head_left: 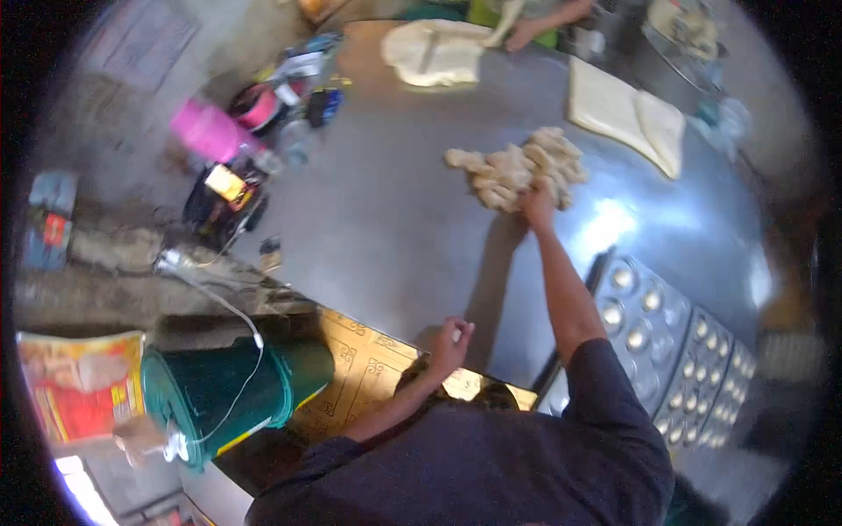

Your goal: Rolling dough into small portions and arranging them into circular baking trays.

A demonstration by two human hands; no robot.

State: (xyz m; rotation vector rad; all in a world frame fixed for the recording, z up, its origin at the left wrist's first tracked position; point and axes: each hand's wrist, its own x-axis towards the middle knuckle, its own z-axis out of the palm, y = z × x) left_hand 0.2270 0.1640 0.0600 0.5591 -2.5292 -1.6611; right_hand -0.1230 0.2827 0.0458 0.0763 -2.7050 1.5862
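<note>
My right arm stretches across the metal table [377,175], and my right hand [538,208] is at the near edge of a heap of lumpy pale dough pieces [513,167]. Its fingers close on the dough and are partly hidden there. Close to the table's front edge, my left hand [449,346] is raised with curled fingers. Something whitish shows at its fingertips, too small to make out. Muffin-type trays [671,329], their cups holding small pale dough balls, lie to the right of my right arm.
Flat dough sheets lie at the far left [430,54] and far right [627,114]. Another person's hand [519,35] touches the far-left one. A pink container [209,131] and a lit phone [227,184] crowd the left side. A white cable [230,307] hangs over a green bin [215,394].
</note>
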